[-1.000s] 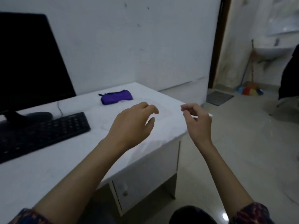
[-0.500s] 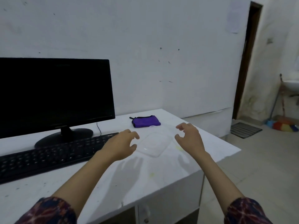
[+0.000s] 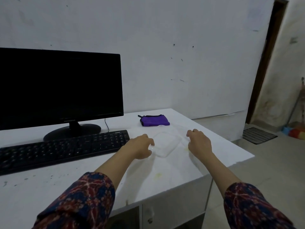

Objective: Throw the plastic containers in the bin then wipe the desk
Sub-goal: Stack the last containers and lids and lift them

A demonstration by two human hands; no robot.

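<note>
A clear plastic container (image 3: 166, 144) lies flat on the white desk (image 3: 219, 156), in front of a folded purple cloth (image 3: 154, 120). A second clear plastic piece (image 3: 179, 128), faint and hard to make out, lies just behind it. My left hand (image 3: 141, 148) is at the container's near-left corner, which sits between its curled fingers and thumb. To the right of the container hovers my right hand (image 3: 198, 143), a small gap away, fingers loosely curled and holding nothing. Yellowish stains (image 3: 158, 175) mark the desk. No bin is in view.
A black monitor (image 3: 61, 86) and a black keyboard (image 3: 62, 149) fill the desk's left side. The desk's right edge drops to a tiled floor with a dark mat (image 3: 259, 135) by a doorway. Cabinet doors (image 3: 173, 212) sit under the desk.
The view has swung left from the floor back to the desk. Both hands have moved forward and down to the clear container, and the left one has reached its corner.
</note>
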